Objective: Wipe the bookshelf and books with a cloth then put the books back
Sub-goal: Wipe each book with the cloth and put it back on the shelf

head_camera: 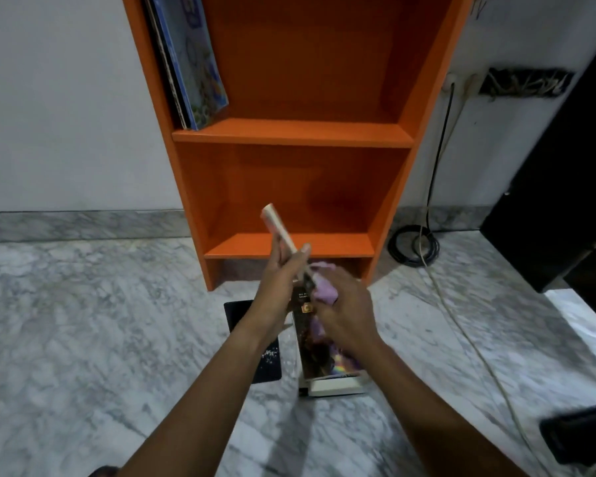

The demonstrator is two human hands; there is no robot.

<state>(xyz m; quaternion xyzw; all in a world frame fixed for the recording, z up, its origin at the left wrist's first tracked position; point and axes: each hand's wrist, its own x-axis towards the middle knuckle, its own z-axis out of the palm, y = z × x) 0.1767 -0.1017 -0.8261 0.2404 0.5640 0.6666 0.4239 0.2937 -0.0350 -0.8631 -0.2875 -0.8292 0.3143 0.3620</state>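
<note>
An orange bookshelf (291,134) stands against the wall, its lower compartment bare. My left hand (277,284) holds a book (279,228) edge-on, tilted up in front of the bottom shelf. Pressed against that book is a lilac cloth (324,290), bunched in my right hand (344,311). Below my hands, more books (327,366) lie stacked on the marble floor, and a dark book (265,363) lies flat to their left. Several tall thin books (190,63) lean at the left of the upper compartment.
Black and white cables (415,247) coil on the floor right of the shelf, running up to wall sockets (460,84). A dark cabinet (565,201) stands at the right. A dark object (582,435) sits at the lower right edge.
</note>
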